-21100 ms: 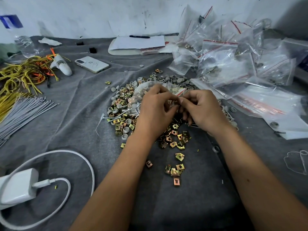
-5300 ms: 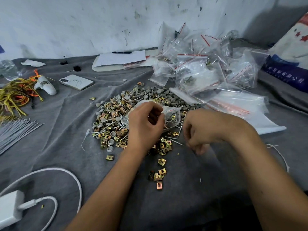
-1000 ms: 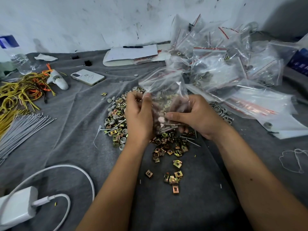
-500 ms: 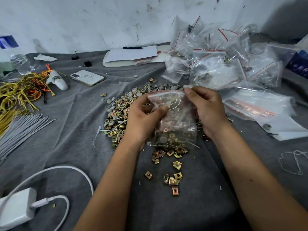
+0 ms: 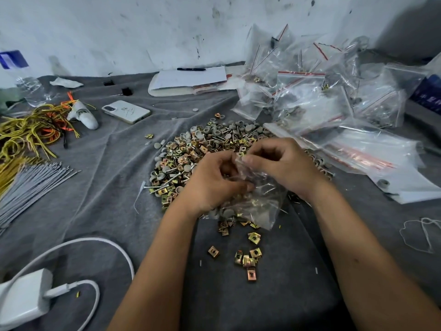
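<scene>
- Both hands meet at the centre of the frame, almost touching: the left hand [image 5: 212,185] and the right hand [image 5: 286,168] each pinch the top of a small clear plastic bag [image 5: 260,206].
- That bag holds brass-coloured square clips and grey round caps; its lower end lies on the grey cloth-covered desk [image 5: 107,187].
- Just behind it spreads a loose pile of clips, caps and pins [image 5: 191,158].
- Filled clear bags with red seal strips [image 5: 322,103] heap at the upper right.
- A white phone [image 5: 126,111] lies at the upper left.
</scene>
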{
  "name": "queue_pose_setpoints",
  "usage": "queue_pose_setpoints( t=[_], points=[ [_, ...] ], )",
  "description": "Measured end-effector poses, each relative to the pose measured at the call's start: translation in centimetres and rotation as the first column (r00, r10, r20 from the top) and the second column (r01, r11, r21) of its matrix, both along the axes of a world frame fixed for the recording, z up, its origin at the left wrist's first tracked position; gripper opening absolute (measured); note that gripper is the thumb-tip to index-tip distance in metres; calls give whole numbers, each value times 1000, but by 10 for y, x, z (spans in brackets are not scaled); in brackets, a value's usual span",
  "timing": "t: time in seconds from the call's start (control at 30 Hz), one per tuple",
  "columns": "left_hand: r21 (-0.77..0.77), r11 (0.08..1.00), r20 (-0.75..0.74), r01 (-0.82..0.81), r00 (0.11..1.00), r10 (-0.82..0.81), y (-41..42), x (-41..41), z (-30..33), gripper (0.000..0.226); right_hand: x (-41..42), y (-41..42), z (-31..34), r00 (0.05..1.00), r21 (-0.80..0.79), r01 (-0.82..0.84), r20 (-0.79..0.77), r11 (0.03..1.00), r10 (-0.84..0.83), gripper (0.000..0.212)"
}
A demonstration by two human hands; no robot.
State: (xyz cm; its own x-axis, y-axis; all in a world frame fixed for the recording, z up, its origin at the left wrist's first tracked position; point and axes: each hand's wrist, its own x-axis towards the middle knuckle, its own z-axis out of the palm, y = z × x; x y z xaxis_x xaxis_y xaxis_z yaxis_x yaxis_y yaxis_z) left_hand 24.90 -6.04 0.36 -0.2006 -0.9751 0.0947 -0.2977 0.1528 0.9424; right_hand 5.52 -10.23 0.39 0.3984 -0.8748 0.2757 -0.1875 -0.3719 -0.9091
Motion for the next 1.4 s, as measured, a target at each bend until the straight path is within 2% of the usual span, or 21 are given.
queue_pose_setpoints(
  t=[0.13, 0.27, 0.4, 0.57, 0.67, 0.83, 0.97, 1.07, 1.17, 1.27, 1.4],
  points=[
    [8, 1000, 13, -6, 1000, 6, 0, 1, 1, 33, -3, -4, -1, 993, 2, -40, 114, 999, 40, 15],
    [22, 999, -10, -30, 999, 31, 2, 0, 3, 36, -5, -5, -3, 995, 6, -103, 7, 995, 103, 15],
    [38, 998, -23, -52, 998, 53, 3, 0, 6, 39, -8, -4, -1, 996, 13, -84, 39, 996, 84, 14],
    [34, 998, -17, -49, 999, 50, 3, 1, 6, 40, -9, -4, -1, 993, 27, -82, -82, 996, 84, 12],
    [33, 999, -23, -42, 999, 43, 3, 2, 6, 41, -10, -5, -1, 996, 36, -55, -73, 998, 57, 10],
    [154, 988, -182, 31, 983, -2, 2, 3, 10, 38, -9, -6, 0, 975, 49, 158, 150, 986, -164, 12],
    [187, 968, -353, 166, 931, -92, 3, 5, 8, 44, 0, 0, 2, 991, 35, 73, 113, 997, -77, 15],
    [136, 990, -335, 45, 942, 3, 3, 3, 4, 43, 3, 4, 3, 997, 77, -34, 70, 996, 29, 22],
    [40, 990, -253, -135, 957, 141, -2, 1, 0, 33, 3, 5, 3, 997, 102, -37, 65, 994, 30, 33],
    [-16, 973, -235, -231, 947, 220, -6, 4, -3, 21, 1, 3, 3, 989, 142, 12, 142, 990, -33, 25],
    [-35, 928, -341, -371, 877, 338, -6, 9, -3, 23, -2, -3, -1, 964, 181, 128, 210, 975, -165, 11]
  ],
)
